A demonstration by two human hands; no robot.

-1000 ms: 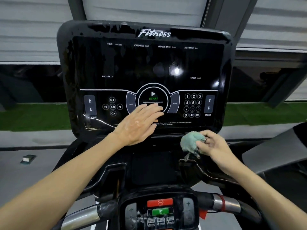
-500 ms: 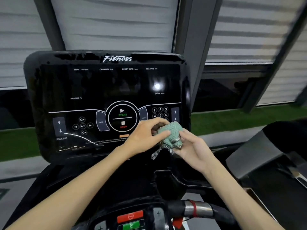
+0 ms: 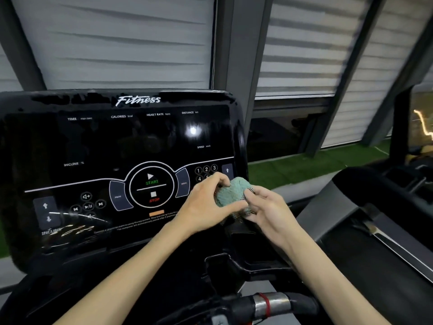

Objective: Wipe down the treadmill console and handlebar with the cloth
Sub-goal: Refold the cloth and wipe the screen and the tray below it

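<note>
Both hands, left and right, grip the bunched cloth before the console

The scene is lit dimly and evenly by indoor light. A bright point of glare is seen on the glossy black treadmill console panel, above the speed label, and streaked white reflections are seen at its lower left corner. Detail is lost in the unlit black plastic housing below the panel. A narrow highlight is carried by the polished metal band of the black handlebar. Soft shadow bands are shown across the pale grey slatted window blinds. Straight frame lines are bent outward toward the edges by the wide-angle lens. Slight motion blur is noted throughout, and a smeared yellow light trail is seen at the right edge.
</note>
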